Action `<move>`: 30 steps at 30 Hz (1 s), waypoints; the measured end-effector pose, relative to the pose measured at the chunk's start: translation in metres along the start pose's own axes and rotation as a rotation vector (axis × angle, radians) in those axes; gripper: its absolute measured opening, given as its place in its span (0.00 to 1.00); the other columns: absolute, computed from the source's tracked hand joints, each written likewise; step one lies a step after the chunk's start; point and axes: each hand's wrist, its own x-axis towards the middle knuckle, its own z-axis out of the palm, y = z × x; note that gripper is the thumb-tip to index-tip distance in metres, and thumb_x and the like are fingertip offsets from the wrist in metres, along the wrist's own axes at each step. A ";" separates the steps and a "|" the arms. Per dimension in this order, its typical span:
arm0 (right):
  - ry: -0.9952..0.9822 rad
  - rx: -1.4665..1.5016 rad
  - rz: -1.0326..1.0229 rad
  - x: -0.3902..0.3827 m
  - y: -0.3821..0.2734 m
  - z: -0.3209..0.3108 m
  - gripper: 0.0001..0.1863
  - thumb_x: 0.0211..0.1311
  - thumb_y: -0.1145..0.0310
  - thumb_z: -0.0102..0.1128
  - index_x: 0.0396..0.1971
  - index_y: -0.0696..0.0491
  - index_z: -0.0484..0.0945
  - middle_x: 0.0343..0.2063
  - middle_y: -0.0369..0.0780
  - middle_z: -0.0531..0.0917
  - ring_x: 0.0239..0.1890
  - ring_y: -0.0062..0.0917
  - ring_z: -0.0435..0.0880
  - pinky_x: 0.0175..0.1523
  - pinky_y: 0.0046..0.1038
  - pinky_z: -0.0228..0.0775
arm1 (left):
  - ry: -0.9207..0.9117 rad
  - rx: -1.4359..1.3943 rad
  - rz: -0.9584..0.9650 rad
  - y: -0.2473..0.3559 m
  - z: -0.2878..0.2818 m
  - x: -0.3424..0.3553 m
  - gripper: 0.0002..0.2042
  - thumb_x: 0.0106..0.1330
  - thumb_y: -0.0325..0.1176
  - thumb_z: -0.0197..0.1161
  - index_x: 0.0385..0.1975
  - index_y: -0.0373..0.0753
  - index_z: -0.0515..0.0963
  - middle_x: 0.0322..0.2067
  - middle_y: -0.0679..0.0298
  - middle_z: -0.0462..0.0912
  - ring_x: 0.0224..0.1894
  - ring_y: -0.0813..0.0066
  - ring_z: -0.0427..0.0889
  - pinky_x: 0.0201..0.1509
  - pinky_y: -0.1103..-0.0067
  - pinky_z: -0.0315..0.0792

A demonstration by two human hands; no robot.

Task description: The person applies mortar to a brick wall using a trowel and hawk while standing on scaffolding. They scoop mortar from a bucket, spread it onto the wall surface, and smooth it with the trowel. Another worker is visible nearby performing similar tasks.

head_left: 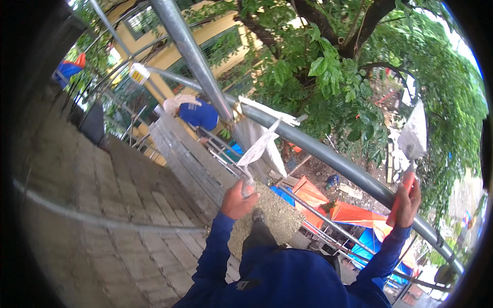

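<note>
My left hand (pixel 239 200) is closed around the handle of a trowel (pixel 258 146). Its pale, pointed blade angles up and away, in front of the pipe joint. On the right, my right hand (pixel 407 204) grips the orange handle of a second trowel (pixel 414 133). That one has a broad, whitish, pointed blade tipped upward, just past a thick grey scaffold pipe (pixel 328 155). Below my left hand lies a rough, sandy-coloured surface (pixel 277 209), with my dark trouser leg over it. What coats it I cannot tell.
A block wall (pixel 118 226) rises on the left. Scaffold planks (pixel 187 154) run away toward a person in a blue shirt (pixel 200 113). White sheeting (pixel 267 110) is wrapped at the pipe joint. Orange tarps (pixel 354 213) lie far below; a leafy tree (pixel 328 66) stands beyond the railing.
</note>
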 end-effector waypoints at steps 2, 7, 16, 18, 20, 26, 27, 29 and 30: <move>0.051 -0.063 0.022 0.005 0.007 0.004 0.18 0.60 0.66 0.57 0.48 0.58 0.71 0.27 0.33 0.72 0.26 0.15 0.70 0.31 0.20 0.63 | -0.113 0.031 0.029 0.005 -0.021 0.047 0.19 0.53 0.40 0.66 0.37 0.34 0.72 0.32 0.45 0.79 0.37 0.43 0.78 0.39 0.58 0.70; 0.138 -0.159 0.087 0.012 0.000 0.016 0.22 0.59 0.63 0.57 0.50 0.59 0.71 0.28 0.35 0.73 0.25 0.16 0.71 0.30 0.21 0.65 | -0.097 0.228 0.519 0.017 -0.030 0.146 0.15 0.51 0.37 0.65 0.35 0.36 0.73 0.41 0.49 0.76 0.49 0.51 0.75 0.50 0.61 0.67; -0.290 -0.676 0.041 0.101 0.000 0.063 0.33 0.51 0.68 0.60 0.58 0.64 0.65 0.44 0.51 0.79 0.45 0.35 0.80 0.50 0.33 0.71 | -0.265 0.035 0.805 0.039 0.020 0.233 0.21 0.48 0.37 0.65 0.42 0.36 0.72 0.47 0.55 0.76 0.55 0.55 0.73 0.65 0.55 0.52; -0.421 -0.885 -0.115 0.142 -0.004 0.112 0.29 0.50 0.70 0.59 0.56 0.56 0.69 0.48 0.53 0.78 0.49 0.46 0.79 0.52 0.37 0.72 | -0.295 0.006 0.701 0.039 0.022 0.230 0.22 0.47 0.38 0.67 0.42 0.38 0.73 0.43 0.59 0.79 0.52 0.59 0.75 0.63 0.58 0.54; -0.551 -0.977 -0.281 0.175 0.011 0.149 0.27 0.50 0.70 0.59 0.55 0.51 0.71 0.45 0.50 0.80 0.46 0.44 0.80 0.48 0.39 0.74 | -0.302 -0.001 0.668 0.038 0.026 0.232 0.22 0.47 0.37 0.67 0.42 0.39 0.73 0.44 0.60 0.79 0.51 0.60 0.76 0.63 0.60 0.55; -0.734 -1.065 -0.843 0.233 0.065 0.269 0.25 0.52 0.70 0.57 0.53 0.41 0.75 0.31 0.38 0.78 0.34 0.33 0.81 0.37 0.35 0.74 | -0.343 0.006 0.575 0.041 0.023 0.236 0.20 0.44 0.38 0.69 0.39 0.39 0.77 0.46 0.61 0.80 0.51 0.61 0.76 0.61 0.62 0.58; -0.749 -1.061 -0.871 0.239 0.068 0.283 0.25 0.51 0.70 0.57 0.53 0.40 0.75 0.31 0.38 0.78 0.34 0.32 0.81 0.37 0.35 0.74 | -0.330 -0.006 0.568 0.041 0.024 0.238 0.21 0.44 0.38 0.69 0.39 0.39 0.77 0.46 0.61 0.80 0.51 0.62 0.76 0.61 0.62 0.58; -0.778 -1.052 -0.927 0.248 0.072 0.309 0.24 0.51 0.69 0.58 0.52 0.39 0.75 0.30 0.36 0.77 0.34 0.31 0.80 0.36 0.34 0.73 | -0.305 -0.029 0.555 0.046 0.024 0.241 0.22 0.44 0.38 0.69 0.40 0.38 0.77 0.46 0.61 0.80 0.51 0.63 0.76 0.61 0.63 0.59; -0.811 -1.101 -0.934 0.249 0.074 0.322 0.24 0.51 0.69 0.57 0.52 0.37 0.75 0.31 0.36 0.77 0.36 0.30 0.80 0.36 0.34 0.73 | -0.293 -0.035 0.563 0.044 0.026 0.242 0.24 0.43 0.38 0.70 0.42 0.38 0.77 0.46 0.60 0.80 0.51 0.64 0.77 0.60 0.64 0.61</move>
